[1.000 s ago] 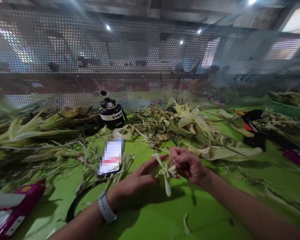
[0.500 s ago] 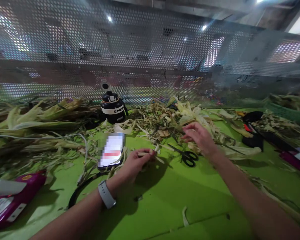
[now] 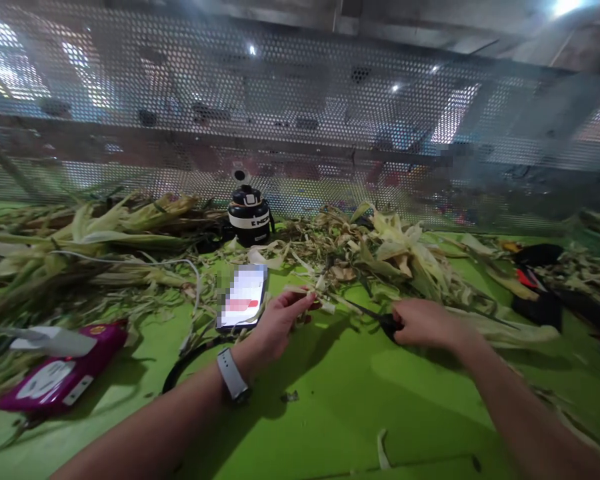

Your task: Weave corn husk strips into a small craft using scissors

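Pinching a corn-husk piece (image 3: 325,304) right of the phone (image 3: 244,295) with left hand (image 3: 279,321), right hand (image 3: 426,323) curled round scissors (image 3: 388,325) farther right; husk looks half-shaped imo, ends uncut.

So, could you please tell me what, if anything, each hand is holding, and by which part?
The left hand pinches pale husk strips, exact spot unclear; the right hand holds black scissors by the handles.

I see papery corn husks (image 3: 397,230) along the smooth tabletop's (image 3: 330,400) far edge, before a perforated, metal-looking screen (image 3: 300,80); toward the left edge, a glossy plastic power strip (image 3: 46,385).
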The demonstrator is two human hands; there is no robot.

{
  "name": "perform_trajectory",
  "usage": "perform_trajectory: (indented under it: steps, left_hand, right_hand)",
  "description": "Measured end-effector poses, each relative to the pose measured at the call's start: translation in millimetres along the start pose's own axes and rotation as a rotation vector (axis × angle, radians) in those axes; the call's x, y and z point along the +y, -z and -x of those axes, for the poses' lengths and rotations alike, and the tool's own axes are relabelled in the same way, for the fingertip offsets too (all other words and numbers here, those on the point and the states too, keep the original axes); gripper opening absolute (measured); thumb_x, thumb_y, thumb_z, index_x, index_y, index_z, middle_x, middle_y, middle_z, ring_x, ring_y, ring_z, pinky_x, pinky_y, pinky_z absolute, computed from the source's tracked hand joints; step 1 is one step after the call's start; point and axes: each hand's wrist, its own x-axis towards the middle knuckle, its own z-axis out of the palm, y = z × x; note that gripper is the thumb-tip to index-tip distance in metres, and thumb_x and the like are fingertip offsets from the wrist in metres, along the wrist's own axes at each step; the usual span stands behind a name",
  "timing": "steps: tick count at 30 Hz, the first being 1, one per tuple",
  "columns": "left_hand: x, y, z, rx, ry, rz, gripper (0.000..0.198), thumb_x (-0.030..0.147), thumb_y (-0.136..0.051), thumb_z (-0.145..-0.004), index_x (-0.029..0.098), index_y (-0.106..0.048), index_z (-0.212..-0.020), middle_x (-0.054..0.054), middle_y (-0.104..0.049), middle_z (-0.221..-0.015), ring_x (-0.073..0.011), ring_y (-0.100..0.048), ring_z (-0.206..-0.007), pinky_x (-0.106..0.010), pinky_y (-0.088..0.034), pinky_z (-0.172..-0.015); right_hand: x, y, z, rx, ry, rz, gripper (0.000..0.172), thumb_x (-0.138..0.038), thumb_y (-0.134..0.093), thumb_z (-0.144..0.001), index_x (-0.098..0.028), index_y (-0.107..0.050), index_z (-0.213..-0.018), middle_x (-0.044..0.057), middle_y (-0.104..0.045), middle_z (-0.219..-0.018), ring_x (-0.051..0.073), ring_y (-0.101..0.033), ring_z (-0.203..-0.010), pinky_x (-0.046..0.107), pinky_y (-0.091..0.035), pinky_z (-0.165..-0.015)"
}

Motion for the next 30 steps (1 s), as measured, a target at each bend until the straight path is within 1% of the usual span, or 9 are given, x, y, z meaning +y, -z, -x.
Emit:
perform_trajectory:
  steps: [2, 5, 7, 9, 11, 15, 18, 23, 30]
  left_hand:
    - [0, -0.8, 0, 0.004, 0.003, 0.026, 0.024, 0.032, -0.08, -0.065, 0.017, -0.067, -0.079, -0.003, -0.069, -0.084, -0.0138, -0.064, -0.081, -0.019, -0.046, -0.062]
    - [1, -3.1, -1, 0.023, 0.015, 0.069, 0.026, 0.032, -0.081, -0.063, 0.017, -0.067, -0.078, -0.003, -0.068, -0.082, -0.0131, -0.064, -0.079, -0.019, -0.046, -0.061]
    - [1, -4.4, -1, 0.043, 0.0, 0.1, 0.027, 0.032, -0.082, -0.061, 0.016, -0.067, -0.077, -0.003, -0.068, -0.082, -0.0128, -0.064, -0.077, -0.018, -0.046, -0.06]
    - [1, -5.0, -1, 0.051, -0.029, 0.133, 0.028, 0.031, -0.083, -0.06, 0.016, -0.067, -0.078, -0.003, -0.068, -0.081, -0.0123, -0.063, -0.077, -0.018, -0.046, -0.06]
    - [1, -5.0, -1, 0.039, -0.046, 0.161, 0.03, 0.03, -0.084, -0.06, 0.016, -0.067, -0.08, -0.003, -0.068, -0.083, -0.0121, -0.063, -0.077, -0.018, -0.046, -0.061]
    - [0, -4.2, -1, 0.035, -0.007, 0.195, 0.029, 0.029, -0.082, -0.062, 0.017, -0.066, -0.084, -0.003, -0.069, -0.086, -0.0128, -0.064, -0.078, -0.019, -0.048, -0.061]
    - [0, -4.3, -1, 0.027, 0.021, 0.217, 0.029, 0.028, -0.082, -0.062, 0.016, -0.067, -0.083, -0.004, -0.069, -0.085, -0.0124, -0.064, -0.076, -0.019, -0.048, -0.06]
    - [3, -6.2, 1, 0.013, -0.013, 0.227, 0.034, 0.03, -0.086, -0.056, 0.017, -0.066, -0.081, -0.001, -0.067, -0.082, -0.0109, -0.063, -0.074, -0.018, -0.046, -0.059]
    - [4, -7.3, 4, 0.018, -0.044, 0.167, 0.033, 0.031, -0.084, -0.059, 0.017, -0.066, -0.082, -0.002, -0.067, -0.085, -0.013, -0.063, -0.078, -0.021, -0.046, -0.063]
  right_hand:
    - [12, 1, 2, -0.008, 0.021, -0.116, 0.008, -0.019, -0.059, -0.062, -0.019, -0.052, -0.066, 0.005, -0.06, -0.069, 0.019, -0.054, -0.063, 0.025, -0.026, -0.048]
    - [35, 4, 6, -0.076, 0.09, -0.45, 0.009, -0.019, -0.059, -0.064, -0.019, -0.052, -0.069, -0.001, -0.054, -0.062, 0.014, -0.049, -0.057, 0.023, -0.029, -0.048]
    - [46, 7, 7, -0.109, 0.13, -0.635, 0.013, -0.024, -0.062, -0.067, -0.019, -0.053, -0.075, -0.002, -0.052, -0.062, 0.012, -0.046, -0.055, 0.022, -0.031, -0.048]
    - [49, 9, 7, -0.122, 0.163, -0.764, 0.021, -0.032, -0.066, -0.07, -0.018, -0.053, -0.078, -0.002, -0.052, -0.063, 0.011, -0.045, -0.055, 0.021, -0.033, -0.049]
    - [41, 10, 4, -0.096, 0.198, -0.841, 0.029, -0.039, -0.069, -0.07, -0.018, -0.051, -0.079, -0.002, -0.052, -0.067, 0.011, -0.046, -0.058, 0.021, -0.035, -0.051]
    - [9, 3, -4, 0.014, 0.241, -0.928, 0.036, -0.045, -0.071, -0.07, -0.019, -0.05, -0.083, -0.004, -0.048, -0.067, 0.011, -0.045, -0.06, 0.022, -0.037, -0.054]
    - [-8, -3, -6, 0.015, 0.264, -0.942, 0.039, -0.046, -0.073, -0.068, -0.019, -0.049, -0.082, -0.005, -0.048, -0.066, 0.011, -0.044, -0.06, 0.022, -0.036, -0.053]
    - [-15, -5, -4, -0.055, 0.259, -0.843, 0.036, -0.043, -0.074, -0.067, -0.018, -0.051, -0.08, -0.006, -0.046, -0.063, 0.01, -0.04, -0.057, 0.021, -0.032, -0.05]
    - [-20, -5, -4, 0.025, 0.255, -0.767, 0.037, -0.045, -0.074, -0.067, -0.019, -0.052, -0.08, -0.005, -0.047, -0.063, 0.011, -0.041, -0.057, 0.021, -0.032, -0.05]
